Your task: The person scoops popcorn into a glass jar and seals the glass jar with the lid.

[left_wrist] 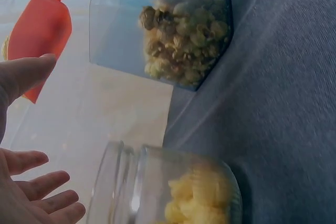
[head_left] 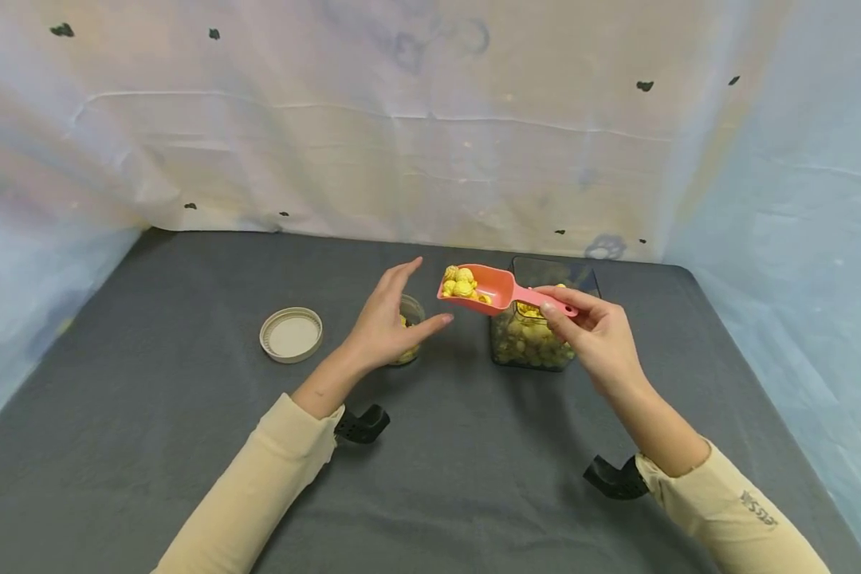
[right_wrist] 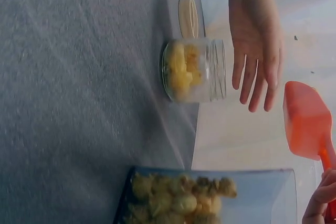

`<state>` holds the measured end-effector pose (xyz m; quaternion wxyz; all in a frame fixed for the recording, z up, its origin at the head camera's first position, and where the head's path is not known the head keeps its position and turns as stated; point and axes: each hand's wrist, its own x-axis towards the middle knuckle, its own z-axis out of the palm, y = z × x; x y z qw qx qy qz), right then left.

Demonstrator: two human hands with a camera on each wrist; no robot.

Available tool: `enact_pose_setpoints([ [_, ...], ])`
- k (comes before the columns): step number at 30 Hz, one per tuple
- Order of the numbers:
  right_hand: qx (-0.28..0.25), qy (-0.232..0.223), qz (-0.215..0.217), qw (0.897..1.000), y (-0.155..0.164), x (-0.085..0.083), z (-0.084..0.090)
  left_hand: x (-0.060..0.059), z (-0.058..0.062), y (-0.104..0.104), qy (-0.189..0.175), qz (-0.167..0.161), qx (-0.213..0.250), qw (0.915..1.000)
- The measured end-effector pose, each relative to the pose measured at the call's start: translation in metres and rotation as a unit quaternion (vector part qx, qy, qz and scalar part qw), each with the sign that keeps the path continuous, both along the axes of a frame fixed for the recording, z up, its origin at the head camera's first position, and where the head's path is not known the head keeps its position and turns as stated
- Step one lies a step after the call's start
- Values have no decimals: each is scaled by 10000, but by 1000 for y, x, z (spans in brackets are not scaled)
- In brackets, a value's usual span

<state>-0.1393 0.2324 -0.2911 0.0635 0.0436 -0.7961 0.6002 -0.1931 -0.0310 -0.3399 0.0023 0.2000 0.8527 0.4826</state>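
Note:
My right hand (head_left: 594,333) pinches the handle of a coral-pink scoop (head_left: 493,290) above a clear square container (head_left: 534,347). Yellow popcorn (head_left: 462,285) fills the front of the scoop. More popcorn (left_wrist: 184,32) lies inside the square container. My left hand (head_left: 385,319) is held with fingers straight and thumb spread, above a glass jar (right_wrist: 210,69) and touching nothing. In the right wrist view, the jar stands open with yellow popcorn (right_wrist: 181,72) in its lower part. From the head view the left hand partly hides the jar.
A round cream lid (head_left: 291,335) lies on the dark grey cloth-covered table (head_left: 430,478), left of the jar. Behind the table hangs a pale sheet (head_left: 402,159), and more sheeting (head_left: 818,239) closes off the right side.

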Motion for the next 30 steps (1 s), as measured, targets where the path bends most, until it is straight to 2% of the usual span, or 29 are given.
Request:
enact_pose_setpoints([
  [11,327,-126,-32,9994,-16,4,-8,1,-9,-16,40,182,-170,9997],
  [18,300,-277,23,9992,-22,7,-15,2,-14,-24,8,235,-177,9996],
  [30,354,-348,122,9987,-30,7,-26,6,-18,-34,-270,311,-267,9988],
])
